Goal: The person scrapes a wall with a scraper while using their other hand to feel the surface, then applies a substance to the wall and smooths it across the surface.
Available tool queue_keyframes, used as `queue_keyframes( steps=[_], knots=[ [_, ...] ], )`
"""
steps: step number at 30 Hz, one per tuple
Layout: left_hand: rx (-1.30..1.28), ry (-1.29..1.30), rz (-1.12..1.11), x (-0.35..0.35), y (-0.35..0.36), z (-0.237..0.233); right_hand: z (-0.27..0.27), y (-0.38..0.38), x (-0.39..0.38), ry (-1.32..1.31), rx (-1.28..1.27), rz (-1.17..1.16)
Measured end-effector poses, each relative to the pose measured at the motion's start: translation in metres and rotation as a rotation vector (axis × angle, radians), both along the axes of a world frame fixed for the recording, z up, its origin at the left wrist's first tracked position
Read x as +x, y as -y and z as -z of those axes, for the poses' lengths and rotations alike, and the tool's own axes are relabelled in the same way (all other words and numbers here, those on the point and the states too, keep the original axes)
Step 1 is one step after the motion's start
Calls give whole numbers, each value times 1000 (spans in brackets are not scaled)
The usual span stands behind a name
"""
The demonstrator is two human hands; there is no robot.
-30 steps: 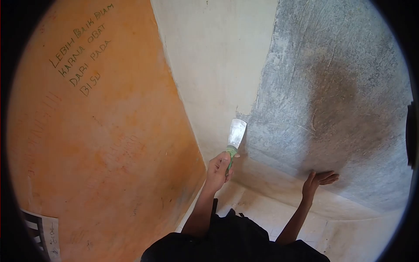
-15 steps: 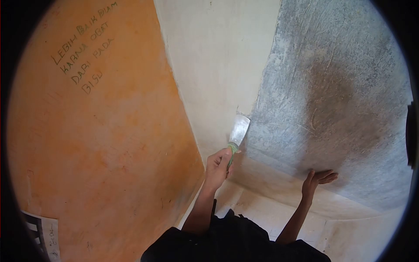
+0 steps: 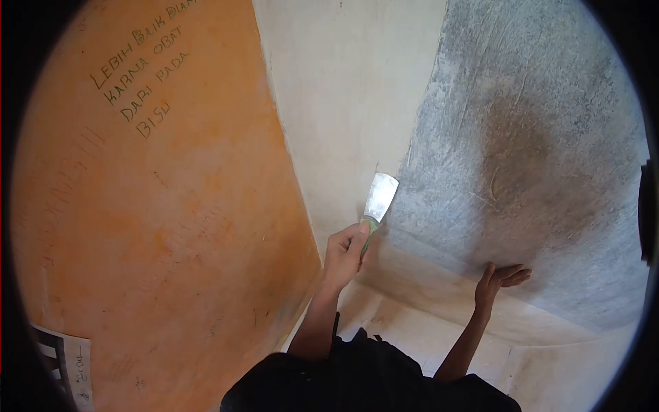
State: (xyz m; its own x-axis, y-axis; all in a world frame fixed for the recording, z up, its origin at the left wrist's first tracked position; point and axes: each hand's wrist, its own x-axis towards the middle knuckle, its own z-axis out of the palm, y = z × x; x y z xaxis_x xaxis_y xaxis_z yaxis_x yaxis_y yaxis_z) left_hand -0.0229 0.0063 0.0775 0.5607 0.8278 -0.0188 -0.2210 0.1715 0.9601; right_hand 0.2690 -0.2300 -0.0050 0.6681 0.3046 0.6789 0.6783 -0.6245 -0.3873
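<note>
Above and to the left of the scraper (image 3: 382,197), high on the orange wall (image 3: 171,240), green handwriting (image 3: 144,65) in four slanting lines: "LEBIH BAIK DIAM / KARNA OBAT / DARI PADA / BISU". Well to the left of the scraper, on the same wall, fainter reddish lettering (image 3: 65,185), too pale to read with certainty. Far below and left of the scraper, a paper sheet (image 3: 79,367) with dark blocks and small handwriting along one margin, too small to make out.

Just below the scraper's blade, its green handle (image 3: 371,223) pinched in the left hand (image 3: 345,254), thumb along it, fingers curled around; blade jutting beyond the grip, tilted slightly right. Behind the scraper, the border between a cream band (image 3: 343,82) and a rough grey surface (image 3: 480,220); contact with the blade impossible to tell. Lower and right of the scraper, right hand (image 3: 498,278) with fingers extended close together, at the grey surface's lower part; touching or just short, cannot tell. Below the scraper, dark clothing (image 3: 371,384).
</note>
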Motion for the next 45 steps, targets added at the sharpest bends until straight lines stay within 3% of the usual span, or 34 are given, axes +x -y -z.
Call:
queue_keyframes(
  steps=[11,21,27,40,45],
  knots=[
    [-86,-8,49,-7,3,-16,0,6,3,-26,-16,-1],
    [-11,-10,37,-9,6,-4,4,6,8,1,-20,4],
    [64,-41,28,-3,-8,-21,1,-1,10,-34,-2,31],
    [-26,-43,-21,-18,-12,-9,5,1,9,17,-5,41],
    [94,-99,22,-20,-31,-23,4,-3,12,4,14,17]
  ],
)
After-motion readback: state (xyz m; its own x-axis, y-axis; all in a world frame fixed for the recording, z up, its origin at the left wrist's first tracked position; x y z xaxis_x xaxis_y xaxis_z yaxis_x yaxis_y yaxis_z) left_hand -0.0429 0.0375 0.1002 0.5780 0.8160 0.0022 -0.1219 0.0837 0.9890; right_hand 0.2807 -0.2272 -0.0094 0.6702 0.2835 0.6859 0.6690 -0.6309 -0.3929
